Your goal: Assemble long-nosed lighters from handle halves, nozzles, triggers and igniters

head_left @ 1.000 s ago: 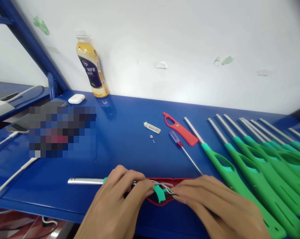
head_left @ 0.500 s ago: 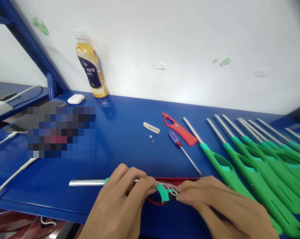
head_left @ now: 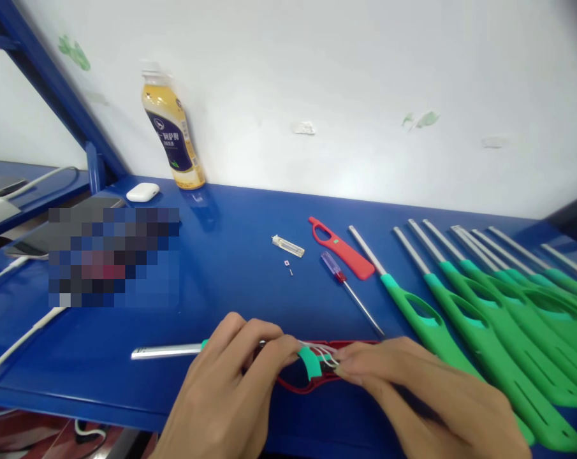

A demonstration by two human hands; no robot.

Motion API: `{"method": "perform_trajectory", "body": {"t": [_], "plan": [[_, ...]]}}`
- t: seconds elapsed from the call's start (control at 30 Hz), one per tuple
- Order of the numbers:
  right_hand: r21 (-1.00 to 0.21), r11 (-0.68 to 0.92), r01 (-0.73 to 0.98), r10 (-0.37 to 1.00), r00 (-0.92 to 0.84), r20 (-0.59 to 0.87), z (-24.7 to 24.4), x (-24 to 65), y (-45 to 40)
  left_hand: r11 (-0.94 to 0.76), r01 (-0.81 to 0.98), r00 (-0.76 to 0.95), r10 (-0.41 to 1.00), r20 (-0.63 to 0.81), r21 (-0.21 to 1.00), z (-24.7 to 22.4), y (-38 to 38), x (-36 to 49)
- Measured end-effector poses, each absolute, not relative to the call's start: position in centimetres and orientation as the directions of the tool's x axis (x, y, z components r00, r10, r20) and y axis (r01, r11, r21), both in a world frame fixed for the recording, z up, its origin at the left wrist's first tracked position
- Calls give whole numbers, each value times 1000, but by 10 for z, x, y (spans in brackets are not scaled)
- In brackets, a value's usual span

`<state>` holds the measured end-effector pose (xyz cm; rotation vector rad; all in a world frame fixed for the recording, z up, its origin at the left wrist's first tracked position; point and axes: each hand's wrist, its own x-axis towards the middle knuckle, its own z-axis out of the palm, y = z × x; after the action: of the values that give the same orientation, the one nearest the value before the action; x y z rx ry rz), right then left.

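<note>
Close to the table's front edge lies a long-nosed lighter with a silver tube (head_left: 166, 351) pointing left and an open red casing half (head_left: 292, 385). My left hand (head_left: 235, 376) is closed around its front part, the thumb and index finger beside the turquoise trigger (head_left: 311, 363). Thin white wires (head_left: 322, 350) run over the casing behind the trigger. With bent fingers, my right hand (head_left: 412, 382) pinches at the wires and the casing's rear. Its fingertips touch the wires; what lies beneath them is hidden.
Behind my hands lie a clear fuel tank (head_left: 288, 246), tiny parts (head_left: 287, 263), a screwdriver (head_left: 335, 268) and a red casing half (head_left: 348, 255). Several green lighters (head_left: 426, 325) line the right side. A bottle (head_left: 173, 137), white earbud case (head_left: 143, 192) and cable (head_left: 20, 344) are left.
The turquoise trigger has shifted slightly up into the red casing, and the white wires sit a little differently under my right fingertips. The whole view has drifted slightly.
</note>
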<state>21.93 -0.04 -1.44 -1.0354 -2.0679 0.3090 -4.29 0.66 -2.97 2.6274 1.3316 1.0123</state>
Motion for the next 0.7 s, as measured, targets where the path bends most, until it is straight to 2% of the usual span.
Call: {"method": "perform_trajectory", "body": {"t": [0.27,0.7], "plan": [[-372,671,641,721,-450,526,-21,223,2,-643,704,439,727,528,301,-32,7,-47],[-391,639,663,754,-438,489,-17,220,5,-645,689,436,733,522,330,-32,7,-50]]}}
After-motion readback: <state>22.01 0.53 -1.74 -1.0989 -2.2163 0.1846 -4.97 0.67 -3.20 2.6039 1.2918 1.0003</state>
